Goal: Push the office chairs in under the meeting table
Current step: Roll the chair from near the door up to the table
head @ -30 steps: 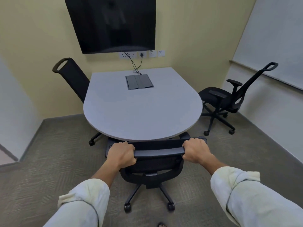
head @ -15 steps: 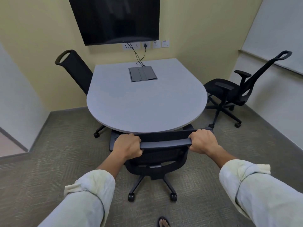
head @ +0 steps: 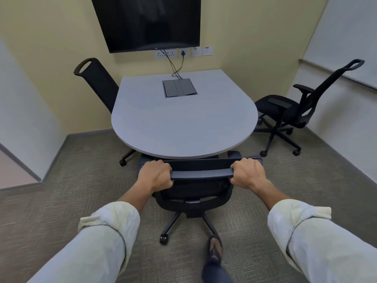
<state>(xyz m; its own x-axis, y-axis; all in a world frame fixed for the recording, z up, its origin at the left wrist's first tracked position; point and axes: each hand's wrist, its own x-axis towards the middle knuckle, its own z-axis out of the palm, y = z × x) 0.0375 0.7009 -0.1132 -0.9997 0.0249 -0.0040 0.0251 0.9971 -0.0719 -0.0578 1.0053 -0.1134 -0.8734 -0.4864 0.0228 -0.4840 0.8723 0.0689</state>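
A grey meeting table (head: pixel 183 127) with a rounded near end stands against the far wall. Right in front of me is a black office chair (head: pixel 195 193), its seat tucked under the table's near edge. My left hand (head: pixel 156 176) grips the left end of its top rail and my right hand (head: pixel 247 173) grips the right end. A second black chair (head: pixel 98 82) sits at the table's left side, seat hidden under the top. A third black chair (head: pixel 289 108) stands off to the right, apart from the table, angled towards the corner.
A dark wall screen (head: pixel 146 21) hangs above the table, with cables running down to a grey floor box (head: pixel 179 87) in the tabletop. A whiteboard (head: pixel 346 37) is on the right wall. My sandalled foot (head: pixel 215 248) is on the carpet behind the chair's base.
The near chair has rolled forward under the table with both hands still on its rail. I have stepped closer, and my foot has come into view.
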